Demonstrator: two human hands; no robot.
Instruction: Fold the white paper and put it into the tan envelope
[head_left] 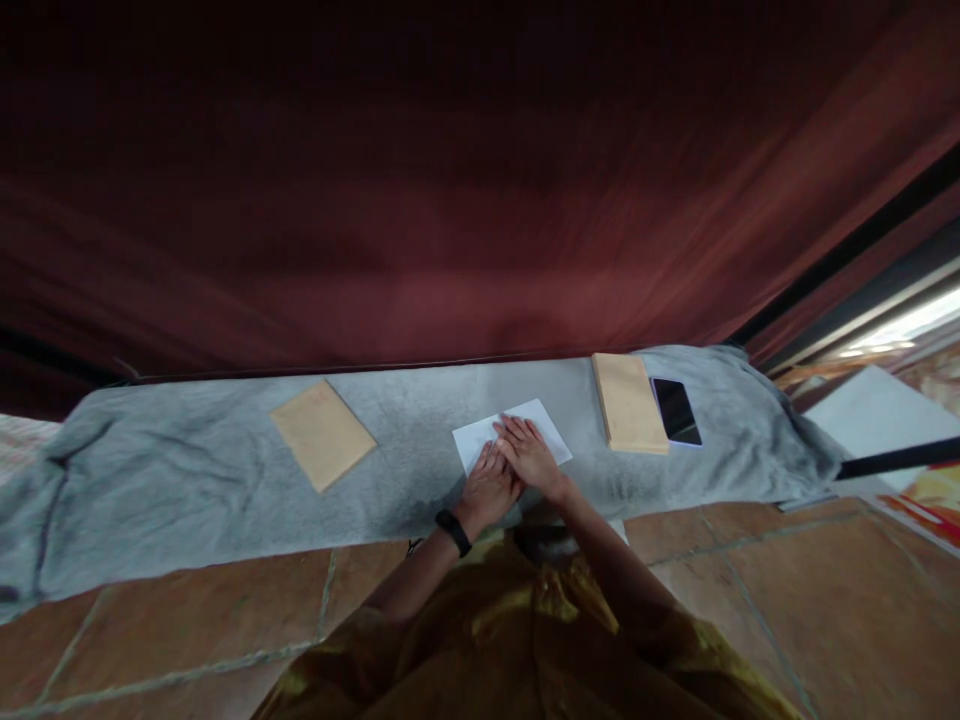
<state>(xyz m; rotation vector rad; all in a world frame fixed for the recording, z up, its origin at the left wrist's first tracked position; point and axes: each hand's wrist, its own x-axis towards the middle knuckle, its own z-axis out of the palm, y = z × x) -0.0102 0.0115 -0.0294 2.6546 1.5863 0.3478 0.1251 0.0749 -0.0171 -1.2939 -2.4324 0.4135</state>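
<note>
A white sheet of paper (541, 415) lies on the grey cloth in front of me, partly covered by both hands. My left hand (489, 487), below a black wristband, rests flat on it with fingers stretched out. My right hand (529, 455) also lies flat, its fingers extended and overlapping the left hand's fingertips. Neither hand grips anything. To the left sits a single brown envelope (322, 436), turned at an angle. On the right is a stack of brown envelopes (632, 403).
A phone (676, 411) with a dark screen lies beside the stack. The grey cloth (187, 470) covers a long narrow surface, wrinkled at both ends. A dark red fabric wall (450, 220) rises behind it. Tiled floor (750, 600) shows in front. Dark bars (892, 460) stand at the right.
</note>
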